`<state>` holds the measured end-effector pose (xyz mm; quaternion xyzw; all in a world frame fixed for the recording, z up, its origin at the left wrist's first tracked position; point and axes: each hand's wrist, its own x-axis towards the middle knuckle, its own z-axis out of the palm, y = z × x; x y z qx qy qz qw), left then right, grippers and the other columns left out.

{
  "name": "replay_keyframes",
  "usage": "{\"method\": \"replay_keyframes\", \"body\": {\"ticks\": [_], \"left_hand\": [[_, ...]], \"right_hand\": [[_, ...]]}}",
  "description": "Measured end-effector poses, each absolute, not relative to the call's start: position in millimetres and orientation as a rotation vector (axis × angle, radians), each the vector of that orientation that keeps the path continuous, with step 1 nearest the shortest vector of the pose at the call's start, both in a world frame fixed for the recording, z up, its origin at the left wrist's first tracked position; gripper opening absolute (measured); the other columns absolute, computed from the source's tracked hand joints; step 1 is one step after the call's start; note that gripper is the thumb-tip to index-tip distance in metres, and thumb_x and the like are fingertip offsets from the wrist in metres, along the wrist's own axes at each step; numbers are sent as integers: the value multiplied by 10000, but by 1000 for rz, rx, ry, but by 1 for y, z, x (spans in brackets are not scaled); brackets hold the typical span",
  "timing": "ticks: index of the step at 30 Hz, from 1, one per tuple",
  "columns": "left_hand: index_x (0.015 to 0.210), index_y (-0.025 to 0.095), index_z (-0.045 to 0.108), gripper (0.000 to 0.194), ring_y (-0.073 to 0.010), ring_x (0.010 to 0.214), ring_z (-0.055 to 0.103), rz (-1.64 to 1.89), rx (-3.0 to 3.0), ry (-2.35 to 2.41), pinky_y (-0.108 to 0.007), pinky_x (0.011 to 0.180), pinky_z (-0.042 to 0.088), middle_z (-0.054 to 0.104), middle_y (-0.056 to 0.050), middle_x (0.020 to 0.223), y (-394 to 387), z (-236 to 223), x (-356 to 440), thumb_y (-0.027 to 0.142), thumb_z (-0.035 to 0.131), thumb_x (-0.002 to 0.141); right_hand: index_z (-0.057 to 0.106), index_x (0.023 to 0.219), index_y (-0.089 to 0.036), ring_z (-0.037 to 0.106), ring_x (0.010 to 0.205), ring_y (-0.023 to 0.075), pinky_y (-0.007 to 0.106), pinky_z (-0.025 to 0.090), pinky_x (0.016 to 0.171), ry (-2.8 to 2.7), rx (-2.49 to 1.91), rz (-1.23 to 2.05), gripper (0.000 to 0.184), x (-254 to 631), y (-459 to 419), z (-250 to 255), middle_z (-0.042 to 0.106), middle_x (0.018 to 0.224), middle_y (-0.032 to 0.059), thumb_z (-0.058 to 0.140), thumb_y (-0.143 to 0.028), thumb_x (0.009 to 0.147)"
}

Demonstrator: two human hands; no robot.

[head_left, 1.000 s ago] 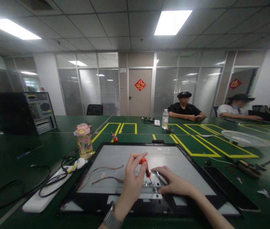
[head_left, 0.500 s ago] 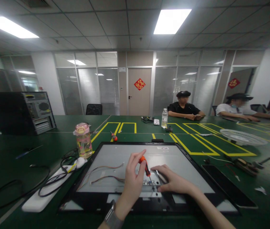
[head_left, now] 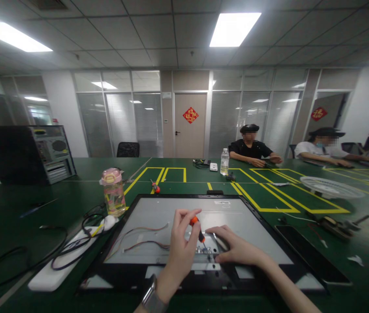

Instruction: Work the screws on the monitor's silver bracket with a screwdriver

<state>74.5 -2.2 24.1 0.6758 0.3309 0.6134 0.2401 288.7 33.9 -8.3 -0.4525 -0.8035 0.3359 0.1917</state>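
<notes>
My left hand [head_left: 184, 243] is closed around the orange and black handle of a screwdriver [head_left: 200, 234]. The screwdriver leans, its shaft pointing down at a small metal bracket [head_left: 215, 250] with connectors. This bracket lies near the front edge of a large flat display panel [head_left: 158, 213] with a grey back and black frame. My right hand [head_left: 236, 247] grips the bracket's right side, thumb at the near edge and fingers at the far edge. Thin cables [head_left: 145, 244] run over the panel left of my left hand. Whether the tip sits in a screw is too small to tell.
On the left are a white power strip [head_left: 57, 267], a pink-lided bottle [head_left: 113, 193] and a computer case [head_left: 24, 152]. A dark phone-like slab [head_left: 311, 254] and a tool [head_left: 334, 226] lie right. Across the green table sit a water bottle [head_left: 224, 161] and co-workers.
The screwdriver's shaft has shifted slightly up and left at the bracket. My right hand stays in place. Across the table, a co-worker's hands have moved apart.
</notes>
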Motion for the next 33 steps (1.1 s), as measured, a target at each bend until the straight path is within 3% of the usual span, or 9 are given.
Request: {"method": "replay_keyframes", "body": {"ticks": [4,8,13,17,33], "left_hand": [[1230,223,608,329,-176,862,555,1681,1885,903,-324,802,512,503,-59,998,-2,24,74,283,408,976],[1175,221,639,287,-179,853,544,1675,1856,916,-292,721,532,479,-52,978,-1,21,74,310,485,950],[1262,234,592,341,-190,919,553,1634,1853,875,-333,830,513,507,-65,1031,1,18,74,300,406,983],[1191,223,643,295,-198,919,560,1653,1846,908,-359,876,497,522,-59,1000,0,19,74,309,497,949],[1232,216,619,323,-200,951,589,1645,1880,883,-338,851,503,589,-81,1054,-4,28,74,262,461,955]], "right_hand": [[483,1359,-221,448,1226,272,360,305,1104,-2257,-1257,944,767,289,34,-9,496,1254,83,742,-266,638],[490,1351,-215,443,1229,266,354,301,1108,-2256,-1264,946,763,289,34,-7,494,1255,83,748,-255,634],[479,1359,-213,442,1227,252,345,301,1111,-2260,-1276,947,767,288,33,-4,491,1250,83,743,-235,639],[479,1357,-206,436,1233,249,344,304,1111,-2268,-1274,944,776,288,33,-5,490,1254,88,754,-239,632],[485,1362,-200,433,1224,276,360,304,1096,-2270,-1265,933,778,287,34,-7,505,1237,86,731,-242,625]]}}
